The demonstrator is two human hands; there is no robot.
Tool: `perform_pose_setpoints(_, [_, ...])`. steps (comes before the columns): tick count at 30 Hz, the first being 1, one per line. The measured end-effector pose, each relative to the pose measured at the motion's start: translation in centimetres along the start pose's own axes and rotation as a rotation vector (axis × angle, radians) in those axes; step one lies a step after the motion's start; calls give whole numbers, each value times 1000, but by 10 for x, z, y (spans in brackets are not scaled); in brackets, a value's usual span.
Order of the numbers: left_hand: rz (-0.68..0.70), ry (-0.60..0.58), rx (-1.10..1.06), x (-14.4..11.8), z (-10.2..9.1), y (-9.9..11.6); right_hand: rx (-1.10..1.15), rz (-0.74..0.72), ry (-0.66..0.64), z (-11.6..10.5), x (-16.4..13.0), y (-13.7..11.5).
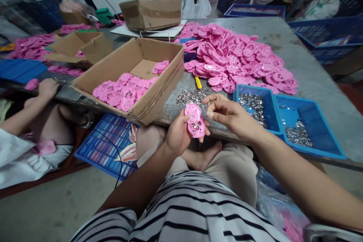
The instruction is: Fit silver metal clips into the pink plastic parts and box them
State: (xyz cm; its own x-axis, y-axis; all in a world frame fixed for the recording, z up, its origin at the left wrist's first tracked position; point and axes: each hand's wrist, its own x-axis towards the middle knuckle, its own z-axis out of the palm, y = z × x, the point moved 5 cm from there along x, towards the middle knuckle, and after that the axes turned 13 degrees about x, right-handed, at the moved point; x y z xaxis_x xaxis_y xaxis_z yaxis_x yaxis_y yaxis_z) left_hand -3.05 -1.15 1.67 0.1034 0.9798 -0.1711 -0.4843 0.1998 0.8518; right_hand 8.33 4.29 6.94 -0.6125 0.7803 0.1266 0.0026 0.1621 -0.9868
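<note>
My left hand (pixel 179 133) is closed around a pink plastic piece (pixel 194 120), held face up over my lap, with small shiny metal parts set in its lower half. Just right of it, my right hand (pixel 222 111) hovers with thumb and fingertips pinched together; whatever is between them is too small to name. Beyond both hands, a scatter of small metal parts (pixel 193 97) lies at the table edge. Two blue trays hold more such parts: the left tray (pixel 273 111) is near my right wrist, the right tray (pixel 326 121) beside it.
A big heap of pink pieces (pixel 235 55) covers the table's middle, with a yellow-handled tool (pixel 197 82) before it. An open cardboard box (pixel 167 87) with pink pieces stands left. At far left, a co-worker's hand (pixel 48 87) rests at the table edge. A blue crate (pixel 99 147) sits below.
</note>
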Motion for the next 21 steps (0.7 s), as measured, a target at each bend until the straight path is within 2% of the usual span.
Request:
perform_pose_setpoints(3, [18,-11,59,1,-1,5,-101,-18,-93,0,7,-7])
perform_pose_setpoints(9, [50,19,171,1,-5,6,-230,-52,-197,3,12,-9])
perform_pose_setpoints(21, [120,-32,204,18,7,26,-280,-30,-221,-1,28,-21])
